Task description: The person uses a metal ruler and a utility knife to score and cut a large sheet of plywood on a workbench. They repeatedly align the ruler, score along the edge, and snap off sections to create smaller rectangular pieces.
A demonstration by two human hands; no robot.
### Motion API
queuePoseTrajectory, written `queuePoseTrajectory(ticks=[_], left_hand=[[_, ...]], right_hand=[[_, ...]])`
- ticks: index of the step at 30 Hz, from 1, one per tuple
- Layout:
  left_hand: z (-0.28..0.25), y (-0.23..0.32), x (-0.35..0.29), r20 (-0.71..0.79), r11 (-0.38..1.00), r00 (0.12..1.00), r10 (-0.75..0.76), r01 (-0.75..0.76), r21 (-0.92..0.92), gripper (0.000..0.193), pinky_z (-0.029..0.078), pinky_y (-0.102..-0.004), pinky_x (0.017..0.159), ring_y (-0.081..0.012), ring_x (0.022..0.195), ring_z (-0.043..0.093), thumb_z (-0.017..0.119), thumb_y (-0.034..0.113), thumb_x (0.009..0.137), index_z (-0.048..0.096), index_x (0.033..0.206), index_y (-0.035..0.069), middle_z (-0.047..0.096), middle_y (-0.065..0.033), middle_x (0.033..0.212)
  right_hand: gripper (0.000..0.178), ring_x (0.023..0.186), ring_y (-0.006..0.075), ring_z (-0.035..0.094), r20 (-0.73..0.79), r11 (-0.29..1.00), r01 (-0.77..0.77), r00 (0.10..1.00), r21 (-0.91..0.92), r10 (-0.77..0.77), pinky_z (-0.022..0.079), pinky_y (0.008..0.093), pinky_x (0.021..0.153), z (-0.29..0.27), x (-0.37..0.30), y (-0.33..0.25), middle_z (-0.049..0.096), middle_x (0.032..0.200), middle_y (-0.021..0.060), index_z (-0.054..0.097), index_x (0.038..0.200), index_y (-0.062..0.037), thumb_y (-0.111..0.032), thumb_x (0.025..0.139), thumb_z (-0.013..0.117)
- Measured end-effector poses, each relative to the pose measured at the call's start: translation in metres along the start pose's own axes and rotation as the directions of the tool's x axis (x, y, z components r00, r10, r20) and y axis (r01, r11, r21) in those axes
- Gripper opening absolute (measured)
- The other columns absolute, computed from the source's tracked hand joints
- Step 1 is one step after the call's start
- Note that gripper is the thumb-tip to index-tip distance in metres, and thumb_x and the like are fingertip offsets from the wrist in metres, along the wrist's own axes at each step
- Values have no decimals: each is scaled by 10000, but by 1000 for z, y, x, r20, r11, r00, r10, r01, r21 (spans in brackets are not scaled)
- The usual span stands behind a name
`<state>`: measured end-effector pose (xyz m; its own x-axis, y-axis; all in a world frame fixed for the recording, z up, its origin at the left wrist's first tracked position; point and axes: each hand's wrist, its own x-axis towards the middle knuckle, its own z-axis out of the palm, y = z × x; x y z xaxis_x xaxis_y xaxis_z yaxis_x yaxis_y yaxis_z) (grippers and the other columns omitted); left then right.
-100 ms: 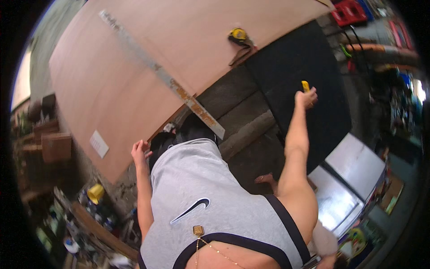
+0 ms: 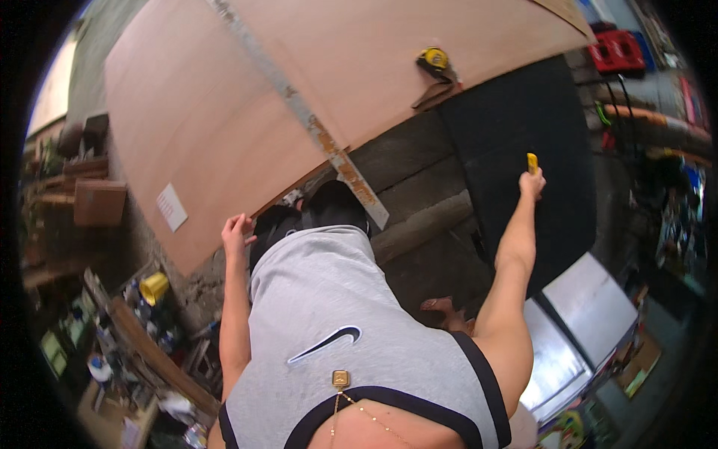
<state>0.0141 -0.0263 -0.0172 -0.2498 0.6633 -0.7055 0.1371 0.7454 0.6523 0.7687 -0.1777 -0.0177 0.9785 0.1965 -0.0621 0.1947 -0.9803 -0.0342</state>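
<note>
My right hand (image 2: 532,184) is stretched out to the right above a black panel (image 2: 553,112), closed around a yellow utility knife (image 2: 532,162) whose end points away from me. My left hand (image 2: 237,230) hangs beside the near edge of a large plywood sheet (image 2: 187,97), its fingers loosely bent and apart, holding nothing. Across the sheet lies a long, rust-stained metal straightedge (image 2: 284,91), its near end jutting past the edge by my legs. A yellow and black tape measure (image 2: 434,58) with a brown strap rests near the sheet's right edge.
A white paper (image 2: 172,207) lies on the sheet's left corner. Silvery panels (image 2: 591,288) stand at the right, a red crate (image 2: 618,51) at the far right. Someone's foot (image 2: 437,304) shows near my right side. Timber (image 2: 164,363) and a yellow container (image 2: 153,288) clutter the lower left.
My right hand has moved slightly right with the utility knife, still over the black panel. The whole view has shifted a little; the straightedge and tape measure keep their places on the sheet.
</note>
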Motion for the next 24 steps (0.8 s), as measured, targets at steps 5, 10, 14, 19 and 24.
queuePoseTrajectory(ticks=[5,10,14,19,24], left_hand=[[-47,28,-13,-74,994,996,40,-32,108,192,532,-308,609,-119,802,639,633,299,914,621,979,119,659,12,873],[-46,35,-23,-86,983,988,127,-114,143,190,508,-281,597,-105,805,632,650,290,903,628,969,113,655,17,862],[-30,50,-1,-72,960,973,219,-201,195,219,488,-263,601,-94,796,625,670,305,888,649,947,95,651,13,843],[9,97,32,-1,874,931,364,-341,346,269,499,-292,695,-136,830,632,686,317,872,677,944,58,678,-34,891],[66,145,115,104,630,786,609,-559,540,402,476,-358,868,-252,983,624,687,392,844,685,1019,31,684,-131,1023]], right_hand=[[427,1032,406,588,-153,995,103,983,-4,-102,471,527,890,34,-72,-30,574,1187,213,476,1316,-40,-269,958,436],[329,698,259,649,26,480,-40,999,876,35,548,407,682,2,-168,-102,652,994,161,496,1226,-3,-219,993,409],[274,812,176,640,179,148,-125,882,981,-436,541,326,714,-8,-252,-169,634,1047,124,477,1240,-12,-152,1007,445],[350,912,171,621,311,19,-473,547,881,-778,546,332,813,-12,-322,-255,601,1129,117,461,1321,-11,-83,981,511],[331,700,110,629,337,184,-316,546,931,-767,535,247,584,16,-322,-325,642,956,85,529,1248,1,-168,969,585]])
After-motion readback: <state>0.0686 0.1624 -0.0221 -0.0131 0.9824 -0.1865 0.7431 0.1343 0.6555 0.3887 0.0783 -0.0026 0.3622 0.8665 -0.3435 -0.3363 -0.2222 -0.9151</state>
